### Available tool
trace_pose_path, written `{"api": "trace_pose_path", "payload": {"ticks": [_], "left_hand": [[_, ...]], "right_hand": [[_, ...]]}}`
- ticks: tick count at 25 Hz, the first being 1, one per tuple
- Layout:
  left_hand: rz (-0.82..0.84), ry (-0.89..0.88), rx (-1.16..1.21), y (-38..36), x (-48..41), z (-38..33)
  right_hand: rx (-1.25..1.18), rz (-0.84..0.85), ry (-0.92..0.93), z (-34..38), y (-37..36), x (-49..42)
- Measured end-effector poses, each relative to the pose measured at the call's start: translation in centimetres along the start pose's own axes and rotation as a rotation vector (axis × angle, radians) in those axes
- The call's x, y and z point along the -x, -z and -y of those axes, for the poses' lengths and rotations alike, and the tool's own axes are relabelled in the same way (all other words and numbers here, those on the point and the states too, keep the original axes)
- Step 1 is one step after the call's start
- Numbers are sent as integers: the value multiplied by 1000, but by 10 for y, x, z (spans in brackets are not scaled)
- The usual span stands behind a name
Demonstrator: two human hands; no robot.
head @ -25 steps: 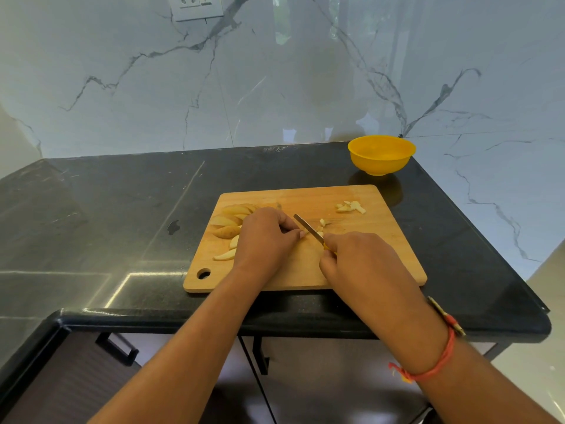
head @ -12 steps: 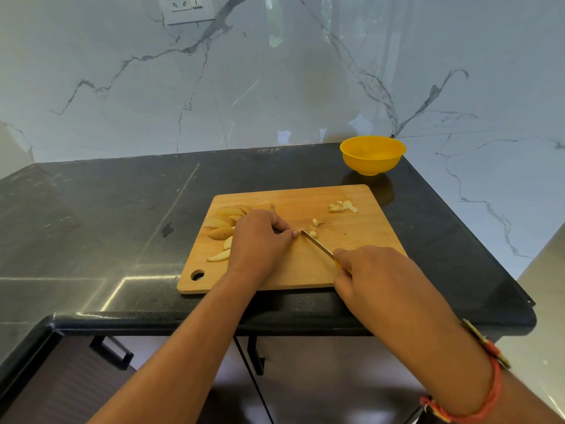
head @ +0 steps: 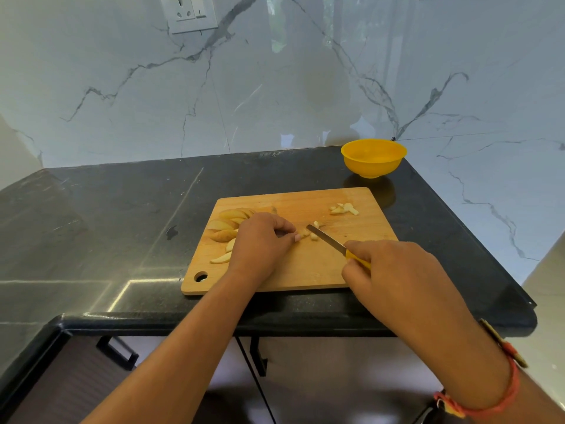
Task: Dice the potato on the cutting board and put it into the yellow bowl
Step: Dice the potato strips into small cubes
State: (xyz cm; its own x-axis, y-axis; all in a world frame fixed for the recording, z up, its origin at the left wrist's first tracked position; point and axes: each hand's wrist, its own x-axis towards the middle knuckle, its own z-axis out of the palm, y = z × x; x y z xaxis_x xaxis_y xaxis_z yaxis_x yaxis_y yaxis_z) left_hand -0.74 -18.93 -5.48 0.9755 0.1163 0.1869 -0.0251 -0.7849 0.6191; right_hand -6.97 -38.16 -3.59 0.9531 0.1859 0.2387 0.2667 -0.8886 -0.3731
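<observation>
Knife (head: 336, 246) farther right; slim, perhaps steel.

Bowl (head: 373, 157): solid yellow, no pattern; paler glare inside.
Cutting board (head: 305, 267): light brown wood with fine straight grain; warmer orange-brown towards the far middle.
Potato slices (head: 227, 223): pale yellow flesh, tan-brown skin on the curved edges.
Diced potato (head: 344, 208): off-white to pale yellow.
Knife (head: 328, 241): grey metal blade, yellow handle.
Countertop (head: 107, 224): glossy black with faint grey speckle and white reflected streaks.
Wall (head: 275, 87): white marble look with thin, branching dark grey veins.
Socket plate (head: 189, 13): pale grey-white, plain.
Wrist thread (head: 495, 405): orange-red with a small yellow section.
Cabinet handles (head: 117, 353): black.
</observation>
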Motion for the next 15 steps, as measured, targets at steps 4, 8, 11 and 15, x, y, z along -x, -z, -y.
{"api": "trace_pose_path", "payload": {"ticks": [4, 8, 11, 15], "left_hand": [[4, -13, -2, 0, 1, -1], [21, -28, -14, -2, 0, -2], [44, -49, -61, -9, -4, -9], [2, -67, -88, -21, -13, -21]], "right_hand": [[-39, 46, -36, -1, -3, -3], [-56, 35, -60, -7, -2, -8], [-84, 12, -97, -12, 1, -16], [-118, -62, -158, -19, -3, -34]]}}
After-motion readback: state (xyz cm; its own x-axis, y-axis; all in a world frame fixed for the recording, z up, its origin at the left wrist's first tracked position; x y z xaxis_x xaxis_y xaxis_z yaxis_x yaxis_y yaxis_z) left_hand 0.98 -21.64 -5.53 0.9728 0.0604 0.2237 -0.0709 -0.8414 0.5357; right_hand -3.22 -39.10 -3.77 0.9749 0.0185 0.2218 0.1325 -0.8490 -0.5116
